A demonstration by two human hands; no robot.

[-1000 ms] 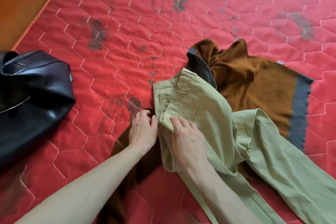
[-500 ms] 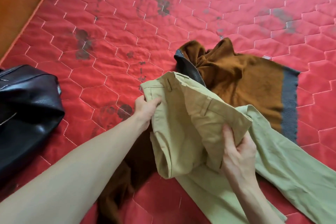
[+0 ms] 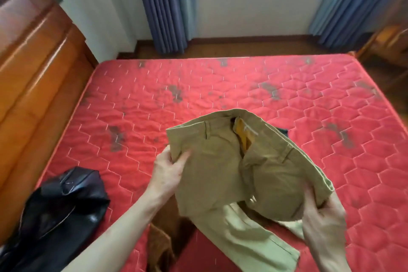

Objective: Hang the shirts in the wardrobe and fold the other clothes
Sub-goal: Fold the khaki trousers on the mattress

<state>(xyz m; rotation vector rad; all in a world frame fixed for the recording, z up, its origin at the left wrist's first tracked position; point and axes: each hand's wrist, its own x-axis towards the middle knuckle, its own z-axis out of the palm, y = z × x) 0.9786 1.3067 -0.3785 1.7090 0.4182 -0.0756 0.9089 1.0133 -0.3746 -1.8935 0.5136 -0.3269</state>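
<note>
Khaki trousers are lifted above the red mattress, waistband up and open fly facing me, legs trailing down toward the near edge. My left hand pinches the left side of the waist, thumb on the front of the fabric. My right hand grips the right side of the waistband, fingers curled round its edge. A brown sweater lies under the trousers, mostly hidden, with a dark bit showing behind at the right.
A black leather jacket lies on the mattress at the near left. A wooden headboard runs along the left side. Blue curtains hang on the far wall, and wooden furniture stands at the far right.
Both hands have raised the trousers off the mattress and spread the waist apart. My head has lifted, so the far wall and curtains now show.
</note>
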